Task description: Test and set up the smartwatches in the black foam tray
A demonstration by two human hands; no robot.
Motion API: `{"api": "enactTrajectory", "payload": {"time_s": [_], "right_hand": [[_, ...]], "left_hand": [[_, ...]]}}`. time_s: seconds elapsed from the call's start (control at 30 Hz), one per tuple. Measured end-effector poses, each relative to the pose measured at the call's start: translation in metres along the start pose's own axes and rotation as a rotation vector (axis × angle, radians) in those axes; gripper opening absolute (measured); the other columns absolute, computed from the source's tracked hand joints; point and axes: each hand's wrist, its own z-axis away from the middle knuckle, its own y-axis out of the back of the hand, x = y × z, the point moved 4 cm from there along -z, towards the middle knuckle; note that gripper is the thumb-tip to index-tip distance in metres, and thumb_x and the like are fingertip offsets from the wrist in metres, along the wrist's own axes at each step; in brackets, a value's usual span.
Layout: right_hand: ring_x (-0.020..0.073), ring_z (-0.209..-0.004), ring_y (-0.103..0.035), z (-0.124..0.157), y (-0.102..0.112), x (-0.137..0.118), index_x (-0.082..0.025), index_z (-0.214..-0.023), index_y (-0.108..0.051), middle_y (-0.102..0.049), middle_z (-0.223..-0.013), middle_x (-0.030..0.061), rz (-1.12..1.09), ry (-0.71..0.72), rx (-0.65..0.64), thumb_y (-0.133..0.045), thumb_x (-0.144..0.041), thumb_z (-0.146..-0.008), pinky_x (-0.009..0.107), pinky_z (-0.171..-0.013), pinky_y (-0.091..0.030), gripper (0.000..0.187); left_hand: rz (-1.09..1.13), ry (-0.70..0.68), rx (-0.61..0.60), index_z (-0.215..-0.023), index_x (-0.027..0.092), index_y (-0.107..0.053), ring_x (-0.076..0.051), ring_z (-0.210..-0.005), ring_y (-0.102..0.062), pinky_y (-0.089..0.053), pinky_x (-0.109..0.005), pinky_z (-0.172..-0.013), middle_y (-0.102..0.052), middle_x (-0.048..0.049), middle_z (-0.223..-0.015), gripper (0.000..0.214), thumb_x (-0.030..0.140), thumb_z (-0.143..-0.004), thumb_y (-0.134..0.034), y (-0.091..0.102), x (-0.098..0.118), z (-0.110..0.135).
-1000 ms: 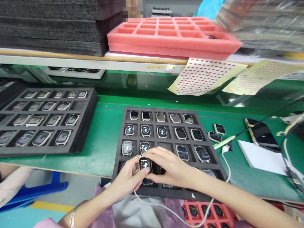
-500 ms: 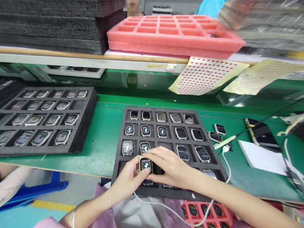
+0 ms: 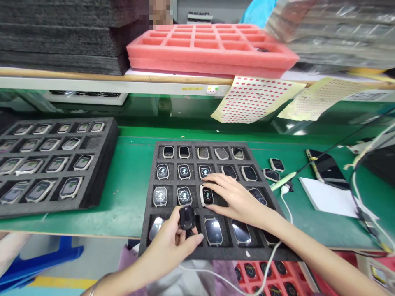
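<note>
The lit watch (image 3: 207, 195), between both hands half a second ago, is now at the foam tray's (image 3: 216, 252) third row, lightly pinched by the right hand (image 3: 236, 198), apparently parted from the small black block (image 3: 187, 218) that the left hand's (image 3: 171, 240) curled fingers grip.

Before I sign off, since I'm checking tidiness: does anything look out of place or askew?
Two watches lie loose on the green bench, right of the central foam tray rather than in it. In its back row, the fourth watch from the left sits crooked rather than square. No spill shows.
</note>
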Motion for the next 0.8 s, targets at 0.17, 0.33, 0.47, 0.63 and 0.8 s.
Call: {"api": "enactTrajectory", "payload": {"time_s": [0.17,0.33,0.47,0.63,0.8], "right_hand": [[0.034,-0.127,-0.038,0.028,0.019,0.014,-0.018,-0.108,-0.062,-0.046,-0.134,0.0122,0.135,-0.07,-0.046,-0.065,-0.025,-0.084,0.055,-0.101,-0.036,0.026],[0.0399,-0.119,-0.044,0.049,0.029,0.031,-0.015,-0.104,-0.064,-0.044,-0.135,0.0169,0.297,-0.171,-0.203,-0.073,-0.024,-0.078,0.059,-0.092,-0.042,0.03],[0.041,-0.117,-0.044,0.044,0.023,0.029,-0.012,-0.094,-0.065,-0.042,-0.136,0.0196,0.345,-0.161,-0.181,-0.08,-0.028,-0.073,0.057,-0.091,-0.043,0.031],[0.0383,-0.117,-0.045,0.035,0.017,0.025,-0.013,-0.096,-0.062,-0.045,-0.133,0.0194,0.324,-0.136,-0.038,-0.079,-0.031,-0.074,0.054,-0.093,-0.041,0.033],[0.0358,-0.121,-0.044,0.034,0.013,0.023,-0.016,-0.11,-0.059,-0.047,-0.132,0.0163,0.268,-0.099,-0.067,-0.076,-0.028,-0.078,0.054,-0.096,-0.04,0.038]], "left_hand": [[0.134,-0.022,-0.055,-0.1,0.019,-0.045,-0.01,-0.066,-0.042,-0.033,-0.022,-0.057,-0.053,-0.0005,-0.085,0.019,0.026,-0.086,-0.057,-0.027,-0.003,0.002],[0.163,-0.034,-0.159,-0.098,0.019,-0.047,-0.009,-0.065,-0.04,-0.031,-0.022,-0.057,-0.053,-0.0007,-0.086,0.015,0.024,-0.087,-0.056,-0.043,-0.007,-0.006],[0.168,-0.039,-0.162,-0.102,0.019,-0.049,-0.008,-0.066,-0.039,-0.031,-0.021,-0.057,-0.053,-0.0014,-0.089,0.016,0.025,-0.089,-0.055,-0.031,-0.008,-0.011],[0.158,-0.013,-0.147,-0.104,0.018,-0.049,-0.004,-0.054,-0.036,-0.027,-0.018,-0.047,-0.053,0.0,-0.085,0.023,0.032,-0.088,-0.058,-0.01,0.0,-0.018],[0.172,0.013,-0.099,-0.103,0.018,-0.048,-0.001,-0.044,-0.031,-0.022,-0.016,-0.039,-0.045,0.005,-0.071,0.027,0.037,-0.087,-0.057,-0.007,0.006,-0.026]]}}
